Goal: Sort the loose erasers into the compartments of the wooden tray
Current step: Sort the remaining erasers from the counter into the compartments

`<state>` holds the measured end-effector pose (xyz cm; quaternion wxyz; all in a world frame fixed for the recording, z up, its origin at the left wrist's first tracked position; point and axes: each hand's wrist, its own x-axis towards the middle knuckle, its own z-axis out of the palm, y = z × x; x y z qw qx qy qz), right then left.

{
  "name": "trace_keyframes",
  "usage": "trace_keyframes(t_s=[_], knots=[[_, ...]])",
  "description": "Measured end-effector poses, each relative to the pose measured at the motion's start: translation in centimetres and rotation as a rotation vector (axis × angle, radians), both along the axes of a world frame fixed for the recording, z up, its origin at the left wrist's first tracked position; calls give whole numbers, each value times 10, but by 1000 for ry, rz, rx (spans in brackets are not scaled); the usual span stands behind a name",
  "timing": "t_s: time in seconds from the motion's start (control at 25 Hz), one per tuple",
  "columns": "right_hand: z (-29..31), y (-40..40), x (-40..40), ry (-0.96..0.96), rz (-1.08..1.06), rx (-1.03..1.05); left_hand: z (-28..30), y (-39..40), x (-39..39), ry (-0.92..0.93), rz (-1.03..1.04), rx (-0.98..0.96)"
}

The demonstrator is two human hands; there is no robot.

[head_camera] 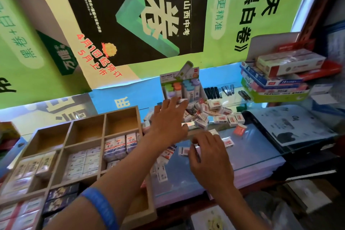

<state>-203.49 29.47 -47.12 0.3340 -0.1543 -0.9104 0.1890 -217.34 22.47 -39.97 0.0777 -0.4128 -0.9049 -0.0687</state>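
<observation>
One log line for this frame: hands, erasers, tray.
left hand open, reaching over eraser pile | right hand on loose erasers | tray back row empty

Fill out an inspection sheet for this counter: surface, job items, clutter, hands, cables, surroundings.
Surface: glass countertop with printed sheets under it.
Job's things: wooden tray at left, far row of three compartments empty, nearer ones holding packed erasers; pile of loose erasers on the glass, a few strays nearer.
Clutter: display box of correction tapes behind the pile; stacked stationery boxes at right; dark clips beside the display box.
Hands: left hand spread over the pile, whether it holds anything cannot be told; right hand curled on erasers near the counter edge.
Cables: nothing seen.
Surroundings: green posters on the wall behind.
</observation>
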Motion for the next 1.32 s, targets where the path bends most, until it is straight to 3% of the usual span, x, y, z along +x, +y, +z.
trace_keyframes(t_s=[0.12,0.4,0.64,0.84,1.0,1.16,1.32], knots=[[-3,1,-1,27,-30,16,-12,22,-13,-41,17,-64],[-4,1,-2,90,-19,58,-17,18,-4,65,-41,125],[-5,2,-1,78,2,-8,-12,-7,30,-4,-176,86],[-5,2,-2,58,-14,-20,9,-19,1,-187,71,478],[-6,1,-2,26,-34,-27,20,-19,-69,-264,273,272],[-7,1,-3,10,-38,-23,9,-6,-98,-455,248,-19],[-8,1,-4,15,-40,-12,7,-6,-103,-468,174,17]])
